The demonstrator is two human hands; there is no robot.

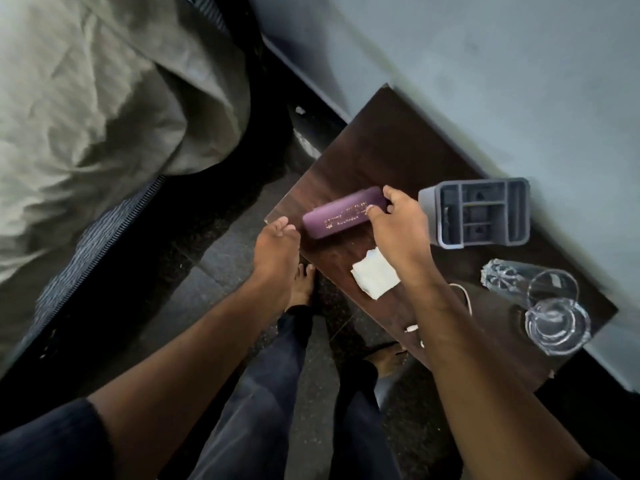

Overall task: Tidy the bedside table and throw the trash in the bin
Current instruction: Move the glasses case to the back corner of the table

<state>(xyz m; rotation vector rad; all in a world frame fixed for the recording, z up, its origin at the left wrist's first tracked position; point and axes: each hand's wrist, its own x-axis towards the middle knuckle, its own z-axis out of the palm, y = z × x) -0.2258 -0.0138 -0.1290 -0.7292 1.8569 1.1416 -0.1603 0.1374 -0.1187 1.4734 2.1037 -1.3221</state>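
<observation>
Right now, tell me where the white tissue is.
In the head view, the white tissue lies on the bedside table, near its front edge, just below the purple case.

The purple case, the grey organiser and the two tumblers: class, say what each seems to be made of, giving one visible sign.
Purple case: probably matte leatherette, gold lettering stamped on it.
Grey organiser: moulded plastic, dull uniform colour, thin dividers.
Tumblers: clear glass, see-through with bright reflections.

Right hand (398, 233) reaches over the worktop (398, 150), fingers curled in a grip; left hand (277, 247), fingers together and extended, at the worktop's near-left edge.
</observation>
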